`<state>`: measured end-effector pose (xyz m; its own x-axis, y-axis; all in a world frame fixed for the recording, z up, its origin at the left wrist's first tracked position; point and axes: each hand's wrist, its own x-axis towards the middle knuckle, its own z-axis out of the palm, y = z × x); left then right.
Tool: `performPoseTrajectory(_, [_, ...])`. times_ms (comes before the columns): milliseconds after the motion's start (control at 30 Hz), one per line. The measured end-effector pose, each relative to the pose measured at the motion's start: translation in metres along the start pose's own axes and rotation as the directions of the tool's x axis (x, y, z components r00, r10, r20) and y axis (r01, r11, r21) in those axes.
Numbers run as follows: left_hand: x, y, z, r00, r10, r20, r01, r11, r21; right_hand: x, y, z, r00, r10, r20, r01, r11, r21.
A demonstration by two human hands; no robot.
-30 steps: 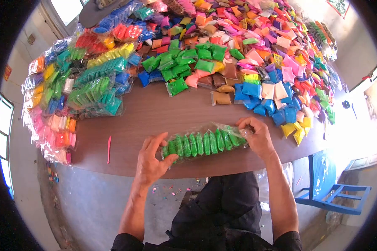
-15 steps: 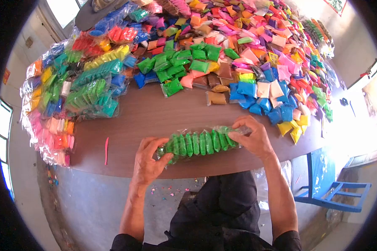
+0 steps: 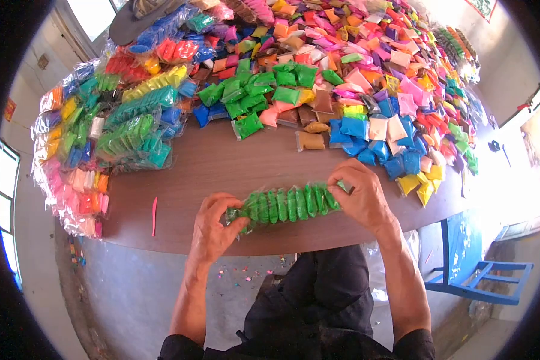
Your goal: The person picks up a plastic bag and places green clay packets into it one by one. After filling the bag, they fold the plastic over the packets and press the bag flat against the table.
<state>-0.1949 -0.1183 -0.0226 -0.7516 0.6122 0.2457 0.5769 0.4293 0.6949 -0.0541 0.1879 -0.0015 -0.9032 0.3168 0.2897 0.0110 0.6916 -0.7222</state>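
Observation:
A clear plastic bag holding a row of green packets [image 3: 291,204] lies near the front edge of the table, the packets standing side by side. At its left end, my left hand [image 3: 217,225] pinches the plastic between thumb and fingers. My right hand [image 3: 366,197] is closed on the bag's right end, with the fingertips bent over the plastic. Beyond the bag, loose green packets [image 3: 246,126] and a tan packet [image 3: 311,141] sit at the edge of a big pile.
Filled bags in several colours [image 3: 129,135] are stacked at the left. A heap of loose coloured packets [image 3: 366,54] covers the back and right. A thin pink stick [image 3: 154,216] lies on the brown table [image 3: 222,165]. A blue chair [image 3: 471,264] stands at the right.
My right hand has shifted slightly at the bag's right end, its fingers curling in more. The left hand keeps its hold, and the bag stays almost in place.

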Motion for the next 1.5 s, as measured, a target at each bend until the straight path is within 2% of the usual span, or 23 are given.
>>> performPoseTrajectory(167, [-0.001, -0.002, 0.002, 1.0, 0.021, -0.005, -0.021, 0.999, -0.045, -0.008, -0.011, 0.003, 0.99, 0.141, 0.007, -0.14, 0.98, 0.138])
performPoseTrajectory(367, [-0.002, -0.004, 0.005, 0.998, 0.052, -0.046, -0.052, 0.999, 0.005, -0.013, -0.004, 0.004, 0.998, -0.063, -0.004, 0.063, 0.998, -0.014])
performPoseTrajectory(467, [-0.002, -0.003, 0.006, 0.997, 0.04, -0.064, -0.041, 0.999, -0.01, -0.017, 0.004, 0.008, 0.995, -0.066, -0.073, 0.069, 0.997, 0.037])
performPoseTrajectory(567, [-0.003, -0.007, 0.008, 0.995, 0.057, -0.081, -0.058, 0.998, -0.008, -0.024, 0.021, 0.017, 0.984, -0.118, -0.134, 0.12, 0.993, 0.004])
performPoseTrajectory(867, [-0.003, -0.007, 0.01, 0.994, 0.03, -0.101, -0.029, 1.0, 0.013, -0.045, 0.039, 0.014, 0.928, -0.371, -0.008, 0.364, 0.915, -0.172])
performPoseTrajectory(900, [-0.003, -0.007, 0.01, 0.995, 0.012, -0.095, -0.011, 1.0, 0.016, -0.047, 0.035, 0.012, 0.932, -0.363, 0.0, 0.358, 0.918, -0.173])
performPoseTrajectory(1000, [-0.002, -0.008, 0.01, 0.989, 0.103, -0.102, -0.096, 0.993, 0.073, -0.05, 0.026, 0.009, 0.939, -0.343, 0.025, 0.342, 0.922, -0.181])
performPoseTrajectory(1067, [0.001, -0.005, 0.011, 0.982, 0.167, -0.087, -0.156, 0.98, 0.123, -0.051, 0.031, 0.011, 0.942, -0.334, 0.039, 0.335, 0.922, -0.193])
performPoseTrajectory(1200, [0.002, 0.001, 0.006, 0.957, 0.289, 0.011, -0.28, 0.918, 0.28, -0.054, 0.034, 0.013, 0.918, -0.395, 0.038, 0.376, 0.835, -0.402])
performPoseTrajectory(1400, [0.006, 0.03, 0.0, 0.941, 0.289, 0.174, -0.335, 0.856, 0.393, -0.059, 0.025, 0.018, 0.919, -0.394, 0.008, 0.348, 0.801, -0.487])
performPoseTrajectory(1500, [0.006, 0.036, -0.003, 0.896, 0.297, 0.329, -0.43, 0.761, 0.486, -0.062, 0.028, 0.02, 0.917, -0.398, -0.006, 0.341, 0.793, -0.505])
